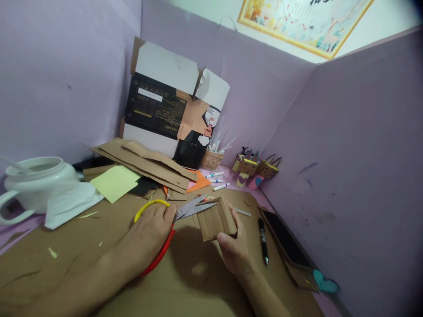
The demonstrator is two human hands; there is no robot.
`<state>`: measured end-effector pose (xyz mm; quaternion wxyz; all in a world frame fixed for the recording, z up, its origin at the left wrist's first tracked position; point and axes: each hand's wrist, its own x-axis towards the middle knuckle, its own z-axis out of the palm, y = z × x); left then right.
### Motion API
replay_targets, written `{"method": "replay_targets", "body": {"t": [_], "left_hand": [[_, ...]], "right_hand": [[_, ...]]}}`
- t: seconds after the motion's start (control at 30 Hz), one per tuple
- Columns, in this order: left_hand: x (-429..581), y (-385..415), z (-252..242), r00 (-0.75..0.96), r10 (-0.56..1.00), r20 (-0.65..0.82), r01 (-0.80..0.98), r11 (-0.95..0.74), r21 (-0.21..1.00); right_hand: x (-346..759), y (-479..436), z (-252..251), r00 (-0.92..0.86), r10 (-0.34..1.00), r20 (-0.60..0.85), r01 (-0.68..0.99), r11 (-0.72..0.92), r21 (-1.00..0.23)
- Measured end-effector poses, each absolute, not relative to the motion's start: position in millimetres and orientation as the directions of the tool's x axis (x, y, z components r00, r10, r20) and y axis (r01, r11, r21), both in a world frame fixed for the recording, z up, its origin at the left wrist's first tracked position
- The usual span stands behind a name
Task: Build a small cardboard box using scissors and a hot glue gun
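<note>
Corrugated cardboard piece (214, 222) sits tilted near the middle of the desk (76, 251). Right hand (235, 252) grips its lower edge, thumb in front. Left hand (148, 233) lies palm-down, closed around the yellow-and-red scissors (190, 208), blades parted at the piece's top edge. Black pen (263, 241) lies just beside the right hand, toward the desk's right edge

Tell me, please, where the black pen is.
In the head view, the black pen lies right of centre, between the right hand and the dark phone.
</note>
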<state>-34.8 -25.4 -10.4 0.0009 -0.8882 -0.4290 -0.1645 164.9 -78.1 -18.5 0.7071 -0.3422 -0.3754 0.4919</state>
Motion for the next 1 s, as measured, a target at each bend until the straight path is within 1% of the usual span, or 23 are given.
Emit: {"method": "replay_targets", "body": {"t": [0.17, 0.3, 0.57, 0.73, 0.87, 1.0], "left_hand": [[-35.7, -25.5, -12.8, 0.592, 0.728, 0.345, 0.762, -0.646, 0.055], [-36.1, -22.6, -15.4, 0.602, 0.702, 0.38, 0.753, -0.657, 0.021], [-39.2, -18.2, -19.5, 0.645, 0.66, 0.386, 0.737, -0.671, -0.084], [-40.3, -17.3, -24.0, 0.645, 0.652, 0.398, 0.734, -0.674, -0.086], [-40.9, -15.2, -23.8, 0.661, 0.641, 0.391, 0.713, -0.698, -0.062], [-43.1, -13.0, -24.1, 0.661, 0.627, 0.413, 0.698, -0.715, -0.032]], "right_hand": [[165.8, -77.6, -17.9, 0.225, 0.953, 0.203, -0.412, 0.281, -0.866], [166.0, -78.2, -18.1, 0.221, 0.949, 0.224, -0.411, 0.298, -0.862], [167.7, -76.7, -22.3, 0.221, 0.95, 0.223, -0.406, 0.297, -0.864], [167.6, -75.4, -21.4, 0.226, 0.946, 0.232, -0.383, 0.306, -0.872], [166.9, -76.5, -21.2, 0.228, 0.948, 0.224, -0.381, 0.298, -0.875], [167.4, -77.0, -23.8, 0.224, 0.946, 0.236, -0.363, 0.305, -0.88]]}}
